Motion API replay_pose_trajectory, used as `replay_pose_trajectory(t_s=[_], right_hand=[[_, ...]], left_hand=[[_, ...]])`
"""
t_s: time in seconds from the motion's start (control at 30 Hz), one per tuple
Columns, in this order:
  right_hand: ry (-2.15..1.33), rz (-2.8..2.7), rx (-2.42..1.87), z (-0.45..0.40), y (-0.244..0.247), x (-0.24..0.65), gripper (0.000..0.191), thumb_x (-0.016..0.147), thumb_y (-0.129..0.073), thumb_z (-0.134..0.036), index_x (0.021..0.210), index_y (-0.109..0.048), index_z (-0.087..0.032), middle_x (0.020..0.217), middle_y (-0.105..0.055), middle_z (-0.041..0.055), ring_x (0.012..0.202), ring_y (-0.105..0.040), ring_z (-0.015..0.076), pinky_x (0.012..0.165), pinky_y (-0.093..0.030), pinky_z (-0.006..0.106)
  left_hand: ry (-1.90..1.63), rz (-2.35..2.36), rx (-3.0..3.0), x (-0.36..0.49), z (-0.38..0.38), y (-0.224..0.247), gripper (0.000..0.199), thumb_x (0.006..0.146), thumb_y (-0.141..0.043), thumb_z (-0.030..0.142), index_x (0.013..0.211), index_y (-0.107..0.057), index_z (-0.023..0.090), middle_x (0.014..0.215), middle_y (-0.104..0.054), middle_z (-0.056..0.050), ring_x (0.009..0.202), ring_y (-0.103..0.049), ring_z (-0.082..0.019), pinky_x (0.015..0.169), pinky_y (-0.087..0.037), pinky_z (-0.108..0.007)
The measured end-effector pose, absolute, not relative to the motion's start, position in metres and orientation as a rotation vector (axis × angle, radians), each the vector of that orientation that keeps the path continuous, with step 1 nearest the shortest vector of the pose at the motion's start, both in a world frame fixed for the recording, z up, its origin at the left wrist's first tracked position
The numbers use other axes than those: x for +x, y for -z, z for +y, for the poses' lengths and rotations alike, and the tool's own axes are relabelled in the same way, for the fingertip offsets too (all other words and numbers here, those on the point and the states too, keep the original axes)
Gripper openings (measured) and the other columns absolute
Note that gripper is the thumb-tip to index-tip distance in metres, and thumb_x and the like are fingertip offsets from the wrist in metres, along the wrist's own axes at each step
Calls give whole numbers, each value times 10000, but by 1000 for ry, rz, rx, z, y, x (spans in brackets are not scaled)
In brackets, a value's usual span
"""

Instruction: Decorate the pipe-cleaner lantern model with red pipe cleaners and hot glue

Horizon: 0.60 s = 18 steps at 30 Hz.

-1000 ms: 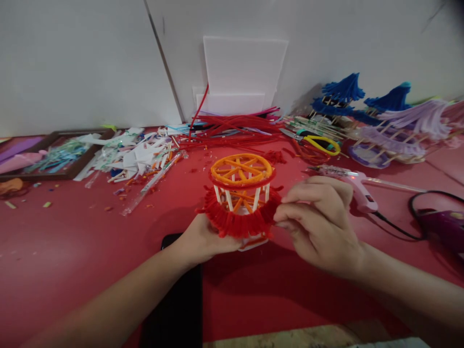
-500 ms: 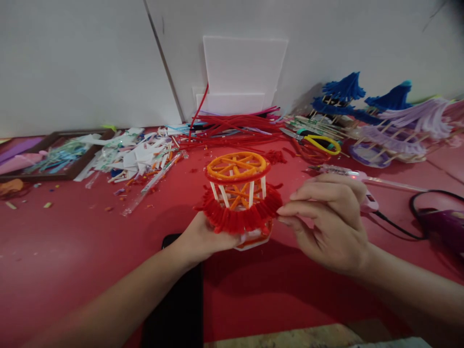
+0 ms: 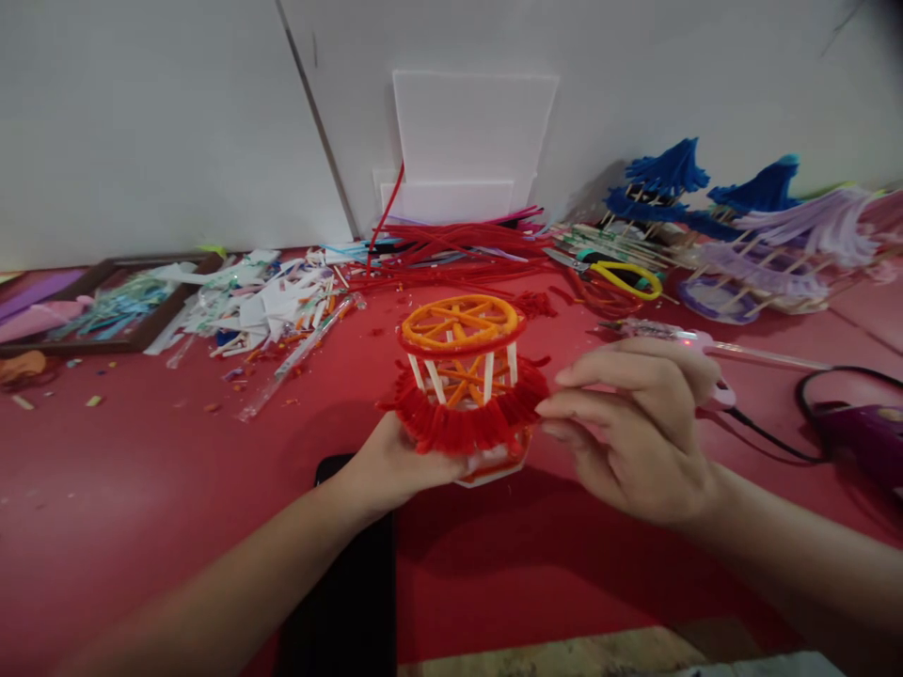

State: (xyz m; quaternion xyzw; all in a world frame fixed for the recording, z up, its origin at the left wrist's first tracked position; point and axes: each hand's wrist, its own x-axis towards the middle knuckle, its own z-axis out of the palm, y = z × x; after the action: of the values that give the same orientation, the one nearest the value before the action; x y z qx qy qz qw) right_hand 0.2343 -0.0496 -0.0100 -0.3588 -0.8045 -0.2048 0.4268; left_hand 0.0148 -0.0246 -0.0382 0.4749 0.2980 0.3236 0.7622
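With our left hand [image 3: 395, 465] we grip the small tiered pavilion model [image 3: 467, 384] low on its left side, the fingers behind it out of sight. The model is in front of us, between our hands, its long axis close to upright; we cannot tell whether its base rests on the red table [image 3: 176, 489]. Our right hand [image 3: 641, 432] is nearer the right edge of the red pipe-cleaner fringe [image 3: 472, 428], which lies leftward of its bent, nearly meeting fingertips; whether they pinch a strand, we cannot tell.
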Motion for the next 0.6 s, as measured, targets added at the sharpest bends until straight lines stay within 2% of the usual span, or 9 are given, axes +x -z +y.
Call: replay_pose_trajectory(t_s=[0.07,0.2,0.43,0.6], right_hand=[[546,-1996,-909,-49,8,235,39,848,-616,-250,855,-603,-214,876,-567,41,871,-525,187,793,-423,347],[557,-2018,-895,-48,7,237,43,824,-634,-189,825,-611,-226,844,-549,28,871,-519,190,769,-425,340],[565,-2003,-889,-47,7,237,75,840,-616,-176,781,-617,-223,836,-510,16,862,-502,170,784,-413,317],[580,-2004,-918,-47,6,237,72,851,-601,-193,790,-613,-228,828,-521,26,859,-501,179,769,-418,329]], left_hand=[[-742,681,1082,14,-24,41,464,651,-791,207,1099,-670,204,1188,-688,-67,1140,-603,-287,1020,-434,-396],[-744,684,1126,17,-24,37,473,604,-818,278,1052,-684,206,1131,-714,-73,1074,-643,-304,963,-483,-423],[-746,752,1165,22,-24,28,494,561,-837,330,1007,-680,186,1111,-722,-83,1076,-644,-314,985,-475,-438],[-750,722,1167,21,-24,31,478,590,-824,310,1020,-664,178,1150,-704,-96,1101,-632,-318,1003,-462,-458]])
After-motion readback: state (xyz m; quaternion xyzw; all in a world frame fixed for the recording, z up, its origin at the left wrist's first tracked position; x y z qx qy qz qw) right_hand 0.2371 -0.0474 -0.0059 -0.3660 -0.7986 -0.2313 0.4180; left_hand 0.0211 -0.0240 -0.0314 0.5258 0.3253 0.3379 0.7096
